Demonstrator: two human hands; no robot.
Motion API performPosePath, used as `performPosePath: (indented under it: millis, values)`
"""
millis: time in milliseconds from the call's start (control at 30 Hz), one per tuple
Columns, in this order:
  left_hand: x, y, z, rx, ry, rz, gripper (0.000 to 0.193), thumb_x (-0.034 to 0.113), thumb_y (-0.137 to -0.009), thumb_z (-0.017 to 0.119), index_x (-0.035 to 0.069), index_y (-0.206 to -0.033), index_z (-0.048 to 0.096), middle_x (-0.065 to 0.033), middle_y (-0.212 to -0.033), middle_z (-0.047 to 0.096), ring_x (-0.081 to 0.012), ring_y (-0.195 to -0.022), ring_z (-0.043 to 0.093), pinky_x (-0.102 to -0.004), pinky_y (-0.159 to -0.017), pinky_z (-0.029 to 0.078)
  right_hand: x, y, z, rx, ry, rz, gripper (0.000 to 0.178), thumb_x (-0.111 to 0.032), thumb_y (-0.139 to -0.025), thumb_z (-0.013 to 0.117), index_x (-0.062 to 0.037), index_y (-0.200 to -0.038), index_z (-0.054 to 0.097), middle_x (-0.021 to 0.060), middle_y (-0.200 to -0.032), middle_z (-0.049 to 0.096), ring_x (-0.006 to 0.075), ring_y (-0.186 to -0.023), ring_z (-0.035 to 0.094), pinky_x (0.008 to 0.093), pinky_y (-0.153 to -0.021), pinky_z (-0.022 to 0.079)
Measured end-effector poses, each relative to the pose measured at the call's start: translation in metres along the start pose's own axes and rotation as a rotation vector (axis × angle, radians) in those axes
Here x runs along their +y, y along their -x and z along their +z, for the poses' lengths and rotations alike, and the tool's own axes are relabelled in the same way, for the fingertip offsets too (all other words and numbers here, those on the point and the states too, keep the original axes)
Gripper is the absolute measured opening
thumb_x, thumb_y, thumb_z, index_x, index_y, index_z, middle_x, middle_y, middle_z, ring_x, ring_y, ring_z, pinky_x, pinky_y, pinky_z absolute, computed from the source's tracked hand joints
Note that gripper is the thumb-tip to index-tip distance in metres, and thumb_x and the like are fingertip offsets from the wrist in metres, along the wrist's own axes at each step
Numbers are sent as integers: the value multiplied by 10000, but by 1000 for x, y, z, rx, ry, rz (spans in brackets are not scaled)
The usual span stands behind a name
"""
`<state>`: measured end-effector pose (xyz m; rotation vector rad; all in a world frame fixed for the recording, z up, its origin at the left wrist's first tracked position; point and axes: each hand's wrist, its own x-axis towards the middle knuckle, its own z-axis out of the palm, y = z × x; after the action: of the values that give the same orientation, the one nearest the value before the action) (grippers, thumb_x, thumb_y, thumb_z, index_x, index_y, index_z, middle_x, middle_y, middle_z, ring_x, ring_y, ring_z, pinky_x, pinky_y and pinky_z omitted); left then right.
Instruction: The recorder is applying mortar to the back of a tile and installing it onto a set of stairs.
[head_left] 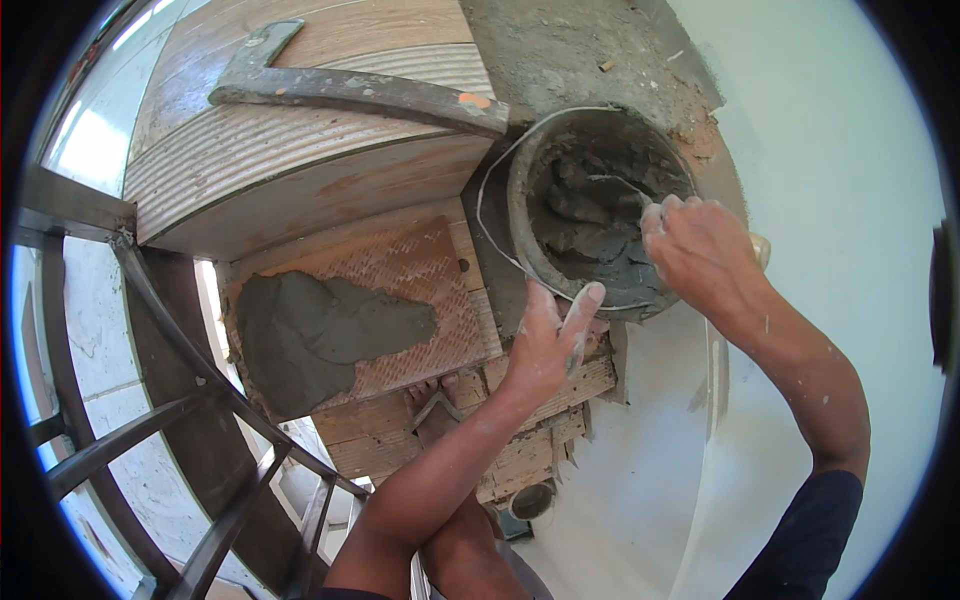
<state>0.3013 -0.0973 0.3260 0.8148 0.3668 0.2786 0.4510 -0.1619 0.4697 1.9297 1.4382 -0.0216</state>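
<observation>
Wet grey mortar [575,205] lies inside a round bucket [522,215] with a thin wire handle. My right hand [705,250] is closed round a trowel, whose pale handle end [762,251] shows beyond the fist. The trowel's metal neck reaches into the mortar, and its blade cannot be made out clearly. At the bucket's near rim, my left hand [548,345] grips the edge. Left of the bucket, more mortar [310,335] is spread in a thick patch over a reddish textured slab [430,255] on the step.
On the higher step, covered with wood-look tiles [330,145], rests an angled tool with a long dark handle [360,92]. A metal railing [190,340] runs along the left. A pale wall [840,150] stands close on the right. My foot [435,410] is on the lower step.
</observation>
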Motion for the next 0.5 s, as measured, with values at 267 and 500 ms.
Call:
performPosePath:
  millis: [267,500]
  values:
    - [0,0,-6,-27,-81,-89,773,379,-996,668,2,-1521,243,-115,-1094,675,-179,-868,673,-339,-803,530,-20,11,-25,-104,-155,-11,235,-239,-912,676,-20,-996,668,141,-819,659,315,-782,695,434,-666,545]
    - [-8,-1,-13,-4,-134,-77,900,478,-941,707,-13,-1531,238,-111,-940,696,-214,-869,696,-369,-800,528,2,22,-33,-80,-467,79,255,-286,-892,691,-32,-905,680,186,-804,679,395,-772,674,486,-679,520]
